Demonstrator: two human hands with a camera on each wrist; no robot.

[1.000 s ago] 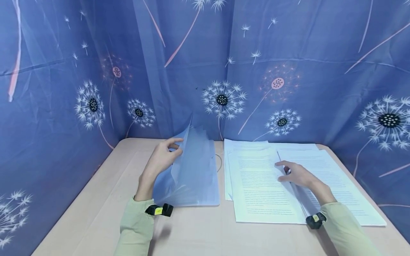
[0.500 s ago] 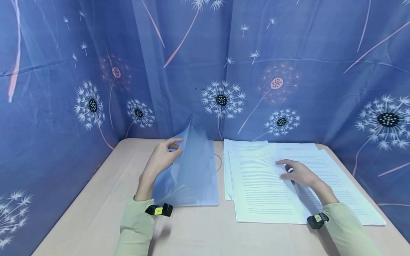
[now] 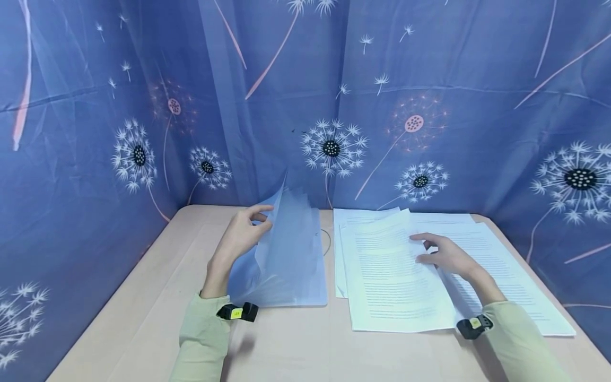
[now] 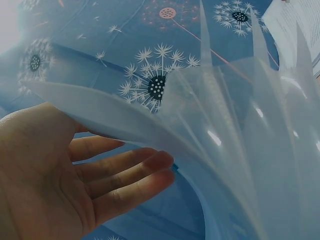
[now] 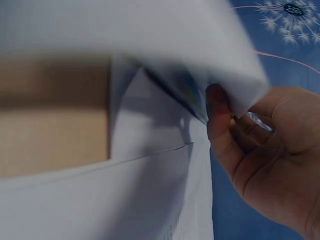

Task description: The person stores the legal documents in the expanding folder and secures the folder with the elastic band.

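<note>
A blue display book (image 3: 300, 260) with clear plastic sleeves stands fanned open on the table's left half. My left hand (image 3: 241, 233) holds its raised leaves at the left, thumb and index finger at the edge. In the left wrist view the other fingers (image 4: 125, 175) extend below the plastic leaf (image 4: 115, 112), and the thumb is hidden. To the right, my right hand (image 3: 451, 257) pinches the right edge of a printed sheet (image 3: 391, 270), which bows up off the papers under it. The right wrist view shows the lifted sheet (image 5: 150, 30) between thumb and fingers.
A second stack of printed pages (image 3: 515, 281) lies at the right, partly under my right forearm. More sheets (image 3: 338, 254) stick out at the left of the lifted one. A patterned blue curtain (image 3: 286, 79) hangs behind the table (image 3: 296, 345).
My right hand has risen slightly, and the sheet's right edge has come up with it, its top corner now lifted. The left hand and the display book stay as they were.
</note>
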